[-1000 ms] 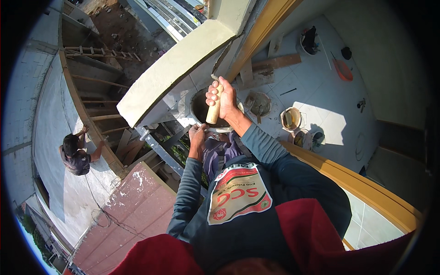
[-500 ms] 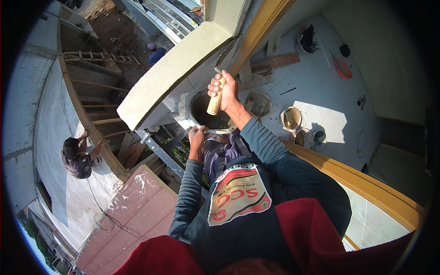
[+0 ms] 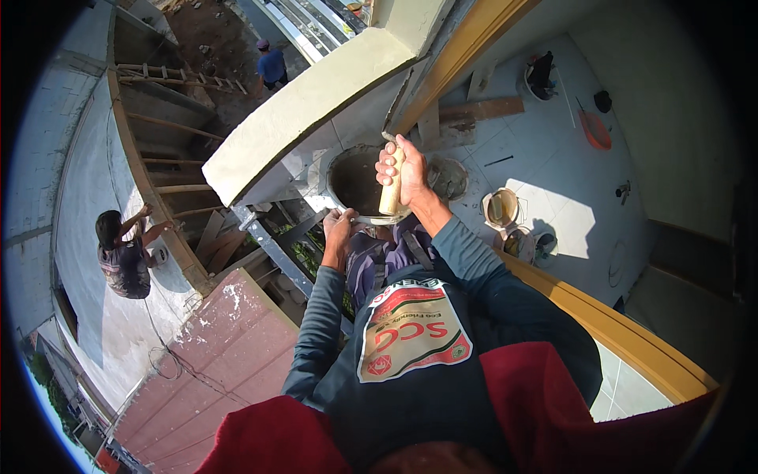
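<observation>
My right hand (image 3: pixel 407 170) is wrapped round the pale wooden handle (image 3: pixel 391 195) of a trowel. Its dark blade points away from me, seen nearly edge-on, beside the wall under the cream ledge (image 3: pixel 316 103). Below and to the left of that hand is a round bucket (image 3: pixel 330 186) with dark, wet-looking mortar inside. At the bucket's near rim, my left hand (image 3: pixel 338 231) is closed, its thumb and fingers on the edge. My knees hide part of the bucket's near side.
An orange-brown frame (image 3: pixel 466 59) runs close on my right. Beyond it, a tiled floor holds small buckets (image 3: pixel 501 208), a plank (image 3: pixel 482 109) and an orange basin (image 3: pixel 594 130). Leftward lie an open drop with wooden poles (image 3: pixel 178 189), a crouching person (image 3: pixel 125 257) and a farther person in blue (image 3: pixel 272 65).
My right hand and the trowel have shifted slightly rightward, partly with the view. My left hand stays at the bucket rim. The crouching person's arms and the far person's stance have changed.
</observation>
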A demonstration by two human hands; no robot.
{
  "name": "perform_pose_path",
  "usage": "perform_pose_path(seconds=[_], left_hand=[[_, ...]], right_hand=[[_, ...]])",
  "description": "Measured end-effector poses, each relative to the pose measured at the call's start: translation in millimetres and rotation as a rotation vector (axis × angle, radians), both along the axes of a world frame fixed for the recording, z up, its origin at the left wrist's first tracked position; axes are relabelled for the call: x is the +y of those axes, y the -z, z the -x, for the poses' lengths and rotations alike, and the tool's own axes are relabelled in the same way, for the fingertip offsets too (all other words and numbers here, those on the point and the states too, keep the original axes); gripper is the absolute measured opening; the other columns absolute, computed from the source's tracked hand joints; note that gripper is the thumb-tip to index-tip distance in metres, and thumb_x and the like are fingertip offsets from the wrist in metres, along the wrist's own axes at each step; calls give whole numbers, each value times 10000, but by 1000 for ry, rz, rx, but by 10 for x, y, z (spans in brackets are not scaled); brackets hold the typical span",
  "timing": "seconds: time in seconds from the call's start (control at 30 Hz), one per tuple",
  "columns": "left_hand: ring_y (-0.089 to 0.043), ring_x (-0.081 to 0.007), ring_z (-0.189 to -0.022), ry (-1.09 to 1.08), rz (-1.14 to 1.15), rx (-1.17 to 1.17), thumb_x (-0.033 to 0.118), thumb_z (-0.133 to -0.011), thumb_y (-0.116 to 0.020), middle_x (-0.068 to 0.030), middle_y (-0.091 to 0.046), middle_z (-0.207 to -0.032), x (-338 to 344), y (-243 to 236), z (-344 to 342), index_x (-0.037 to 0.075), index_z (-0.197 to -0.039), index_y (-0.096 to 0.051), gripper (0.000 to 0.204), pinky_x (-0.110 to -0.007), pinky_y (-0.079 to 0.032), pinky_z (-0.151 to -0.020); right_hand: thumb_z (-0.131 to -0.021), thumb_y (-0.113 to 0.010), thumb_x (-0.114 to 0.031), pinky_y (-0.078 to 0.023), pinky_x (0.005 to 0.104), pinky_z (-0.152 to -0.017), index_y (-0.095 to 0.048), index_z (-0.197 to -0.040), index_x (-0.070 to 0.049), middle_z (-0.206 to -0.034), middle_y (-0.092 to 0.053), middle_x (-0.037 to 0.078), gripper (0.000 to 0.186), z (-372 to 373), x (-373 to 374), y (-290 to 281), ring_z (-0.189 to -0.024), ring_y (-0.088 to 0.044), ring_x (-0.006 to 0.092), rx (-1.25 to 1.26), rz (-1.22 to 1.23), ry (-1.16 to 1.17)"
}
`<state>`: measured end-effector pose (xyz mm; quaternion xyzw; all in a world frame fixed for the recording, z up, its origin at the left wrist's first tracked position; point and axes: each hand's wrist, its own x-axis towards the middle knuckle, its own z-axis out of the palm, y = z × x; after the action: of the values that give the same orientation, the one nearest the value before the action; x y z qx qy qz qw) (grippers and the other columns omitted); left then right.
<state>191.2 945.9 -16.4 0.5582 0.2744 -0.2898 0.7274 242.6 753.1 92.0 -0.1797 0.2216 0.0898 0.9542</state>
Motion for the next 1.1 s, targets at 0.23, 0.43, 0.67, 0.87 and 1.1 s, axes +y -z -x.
perform_pose_path(seconds=[0.23, 0.43, 0.67, 0.87, 1.1], left_hand=[[-595, -131, -597, -41, -57, 34, 62, -801, -619, -45, -560, -743, 55, 24, 95, 14, -824, -523, 110, -271, -586, -564], [-578, -120, -573, -63, -35, 16, 55, -795, -618, -31, -539, -717, 45, 2, 98, 19, -808, -516, 109, -273, -572, -532], [-648, -210, -624, -26, -38, 15, 35, -824, -585, -115, -607, -815, 110, 34, 72, -21, -905, -515, 121, -298, -598, -564], [-617, -141, -621, -44, -31, 32, 50, -809, -607, -56, -587, -756, 44, -80, 54, -2, -868, -544, 101, -266, -582, -548], [-628, -172, -613, -10, -41, 38, 45, -816, -601, -87, -593, -791, 98, 53, 8, -18, -891, -524, 124, -277, -593, -553]], right_hand=[[-935, -501, -411, -387, 262, -417, -448, -775, -147, -605, -409, -18, 314, -1, 300, -54, -467, -413, 99, 13, -4, -39], [-943, -484, -418, -391, 270, -413, -446, -790, -141, -613, -411, -17, 319, 91, 399, -80, -471, -415, 99, 1, 7, -3], [-945, -476, -400, -390, 265, -417, -458, -788, -147, -618, -411, -20, 298, -163, 304, -150, -480, -415, 94, -51, 59, 66], [-942, -481, -395, -389, 270, -415, -454, -784, -146, -605, -405, -21, 297, -242, 266, -143, -475, -415, 97, -36, 86, 132], [-940, -484, -405, -392, 272, -412, -450, -785, -146, -605, -401, -25, 304, -190, 318, -121, -470, -413, 95, -26, 78, 79]])
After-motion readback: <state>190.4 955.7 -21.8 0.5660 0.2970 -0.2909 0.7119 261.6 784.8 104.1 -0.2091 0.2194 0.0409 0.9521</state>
